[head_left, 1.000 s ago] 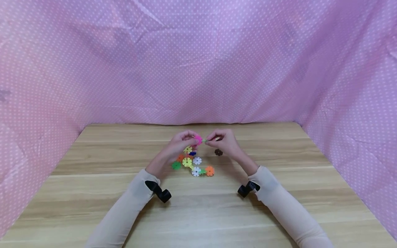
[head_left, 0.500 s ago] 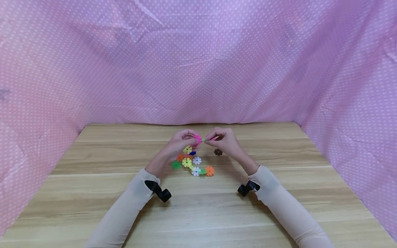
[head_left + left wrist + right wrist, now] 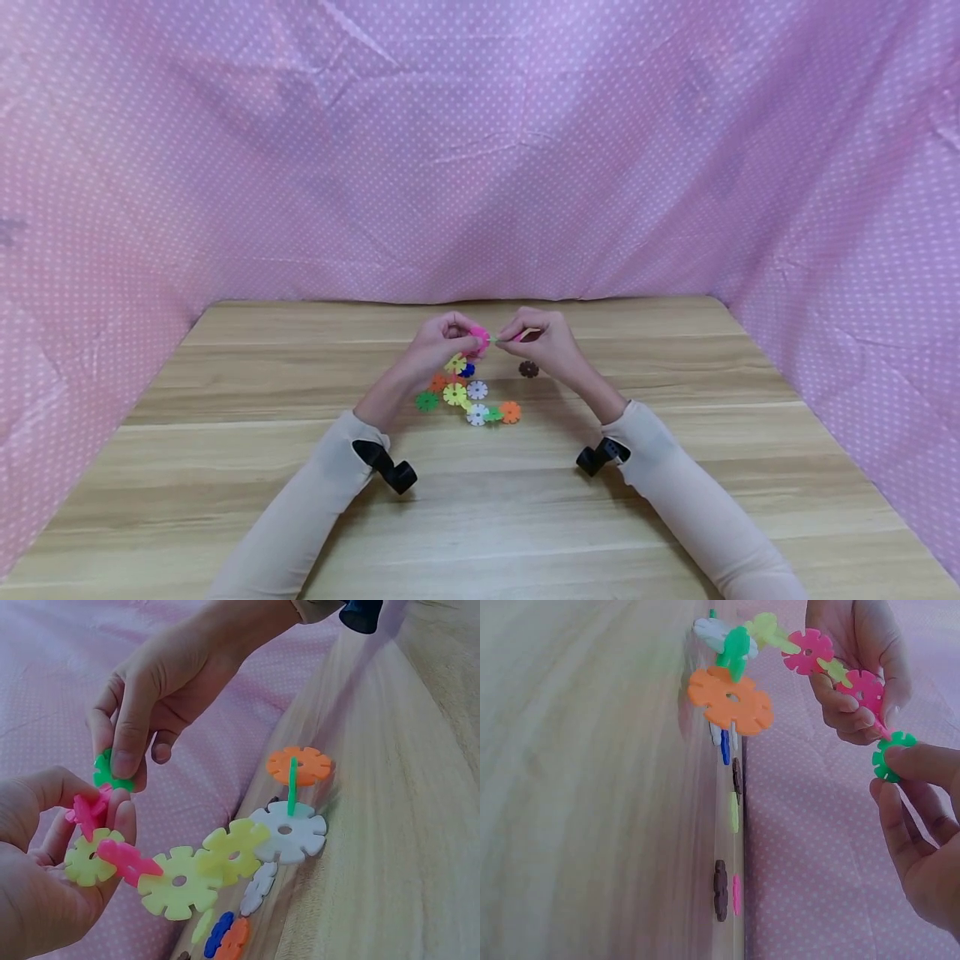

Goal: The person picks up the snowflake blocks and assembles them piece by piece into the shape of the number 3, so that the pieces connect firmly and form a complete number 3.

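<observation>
Slotted plastic snowflake discs are joined edge to edge in a chain. My left hand grips the chain's upper end by a pink disc. Thumb and forefinger of my right hand pinch a small green disc right at that pink end. From the left hand the chain hangs down through a yellow disc, a pink one and two more yellow discs. Lower down come a white disc, a green one seen edge-on and an orange disc.
Loose discs lie on the wooden table: a green one, a blue one, a white one and a brown one. Others sit partly behind the right hand. A pink dotted cloth hangs behind the table.
The lower end of the chain has swung slightly to the right. Both hands stay nearly in place, fingers meeting at the pink and green discs.
</observation>
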{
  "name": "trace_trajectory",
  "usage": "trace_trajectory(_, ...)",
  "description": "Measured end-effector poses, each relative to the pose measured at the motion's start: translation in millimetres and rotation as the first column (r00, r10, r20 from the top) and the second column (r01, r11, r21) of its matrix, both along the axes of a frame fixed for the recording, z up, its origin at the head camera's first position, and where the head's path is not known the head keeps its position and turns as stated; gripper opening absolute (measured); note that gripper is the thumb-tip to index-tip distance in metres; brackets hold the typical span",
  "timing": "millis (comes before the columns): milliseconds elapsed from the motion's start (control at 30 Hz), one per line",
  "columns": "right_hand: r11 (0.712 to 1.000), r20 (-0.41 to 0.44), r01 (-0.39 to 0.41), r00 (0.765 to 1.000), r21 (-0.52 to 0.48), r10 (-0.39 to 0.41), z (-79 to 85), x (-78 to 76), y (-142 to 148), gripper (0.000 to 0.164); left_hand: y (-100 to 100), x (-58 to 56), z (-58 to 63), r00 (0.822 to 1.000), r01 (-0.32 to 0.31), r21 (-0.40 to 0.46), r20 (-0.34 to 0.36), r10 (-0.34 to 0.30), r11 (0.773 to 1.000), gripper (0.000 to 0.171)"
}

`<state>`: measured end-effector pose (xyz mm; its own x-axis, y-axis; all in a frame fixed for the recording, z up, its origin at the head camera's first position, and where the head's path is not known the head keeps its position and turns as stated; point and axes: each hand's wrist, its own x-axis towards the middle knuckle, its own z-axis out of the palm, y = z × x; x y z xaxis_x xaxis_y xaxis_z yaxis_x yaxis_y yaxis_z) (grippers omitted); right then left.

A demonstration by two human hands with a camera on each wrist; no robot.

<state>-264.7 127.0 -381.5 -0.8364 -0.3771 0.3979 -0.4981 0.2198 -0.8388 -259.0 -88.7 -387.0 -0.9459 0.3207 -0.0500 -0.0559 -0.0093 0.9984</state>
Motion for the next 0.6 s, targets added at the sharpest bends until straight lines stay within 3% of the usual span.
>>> trace_trajectory(100, 1.0, -0.005, -0.009, 1.0, -0.01, 0.009, -2.1, -1.0, 1.0, 0.018, 2.4, 0.0, -0.4, 1.0, -0.013, 0.006, -0.02, 0.013, 1.0, 0.013)
trace_trajectory(267, 1.0, -0.018, -0.021, 1.0, 0.007, 0.022, -4.7, -2.2, 2.3, 0.002, 4.4, 0.0, -1.9, 0.999, -0.029, 0.007, -0.043, 0.029, 1.0, 0.012)
trace_trajectory(367, 1.0, -0.027, -0.018, 0.999, 0.004, 0.018, -5.4, -2.6, 2.3, 0.003, 4.3, 0.1, -1.8, 0.998, -0.029, 0.009, -0.051, 0.029, 1.0, 0.012)
trace_trajectory(500, 1.0, -0.033, -0.01, 0.999, -0.012, 0.01, -5.6, -2.9, 1.7, 0.017, 4.1, 0.7, 0.1, 0.998, -0.02, 0.013, -0.063, 0.021, 1.0, 0.012)
trace_trajectory(600, 1.0, -0.032, -0.005, 0.999, -0.014, 0.004, -5.1, -2.5, 1.4, 0.015, 3.8, 1.6, 1.5, 0.998, -0.014, 0.013, -0.067, 0.015, 1.0, 0.012)
